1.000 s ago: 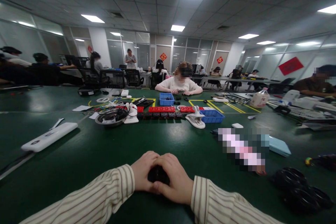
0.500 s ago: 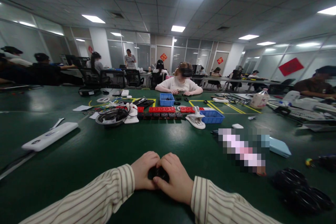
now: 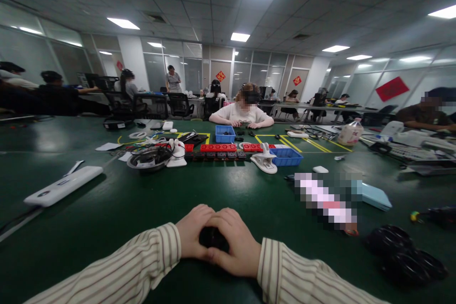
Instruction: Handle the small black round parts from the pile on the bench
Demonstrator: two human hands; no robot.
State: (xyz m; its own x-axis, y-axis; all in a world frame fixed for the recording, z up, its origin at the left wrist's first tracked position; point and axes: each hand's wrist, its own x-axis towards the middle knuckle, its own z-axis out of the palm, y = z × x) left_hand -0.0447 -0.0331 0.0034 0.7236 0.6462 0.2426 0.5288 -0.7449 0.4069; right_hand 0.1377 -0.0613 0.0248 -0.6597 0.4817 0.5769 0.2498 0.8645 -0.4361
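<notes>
Since 0.5 s ago, the right hand (image 3: 237,242) has shifted its fingers against those of the left hand (image 3: 190,233), and more of the small dark thing (image 3: 213,238) shows between them. Underneath it all, the green worktop (image 3: 171,194) runs across the room. A co-worker (image 3: 244,115) in a pale top sits at its far edge, both forearms resting there. Away to the left lies a long white case (image 3: 66,186) with a cord. Across the middle stands a row of red and black blocks (image 3: 218,147), and at the near right sit some glossy black round things (image 3: 415,266). Left of the row, a metal bowl (image 3: 137,168) holds tangled black cables (image 3: 160,154). A blue tray (image 3: 285,162) is at the row's right end, with a white clip (image 3: 264,164) just in front of its left side. Smallest is the dark thing, low over the near worktop: the 2 hands are closed round it, thumbs toward the wearer, fingers meeting on the far side. Shade hides its form, so it may be rounded.
</notes>
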